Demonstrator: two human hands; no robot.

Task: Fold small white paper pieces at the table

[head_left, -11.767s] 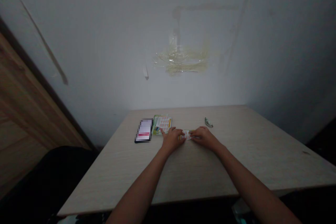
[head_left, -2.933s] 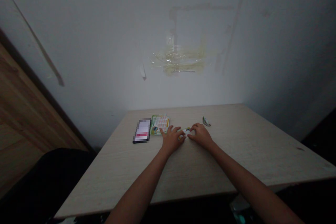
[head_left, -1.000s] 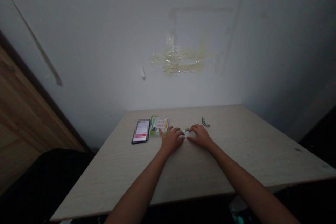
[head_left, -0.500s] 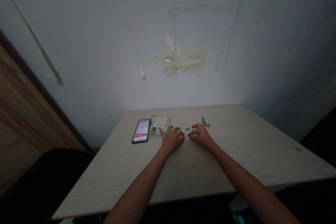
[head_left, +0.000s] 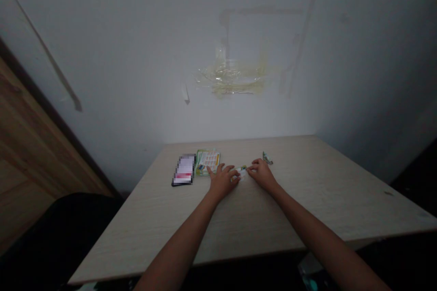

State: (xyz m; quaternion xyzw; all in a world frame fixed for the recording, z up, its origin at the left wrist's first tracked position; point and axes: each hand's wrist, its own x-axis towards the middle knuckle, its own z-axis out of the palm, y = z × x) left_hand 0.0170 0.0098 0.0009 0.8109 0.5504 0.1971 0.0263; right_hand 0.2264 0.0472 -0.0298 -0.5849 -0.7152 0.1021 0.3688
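Note:
A small white, printed piece, paper or wrapper, with green and yellow marks lies on the table between my hands. My left hand rests palm down, its thumb and index finger holding the piece's left end while the other fingers spread over the tabletop. At the right end, my right hand has its thumb and fingertips pinched together on the edge. The fingers partly cover the piece, so its full shape is hidden.
A green-and-white printed packet lies beyond my left hand, with a phone left of it. Past my right hand sits a crumpled green-white scrap. The pale wooden table meets a wall bearing old tape.
My right hand's fingertips have drawn closer together at the right edge of the printed piece, shifting slightly. My left hand stays in place.

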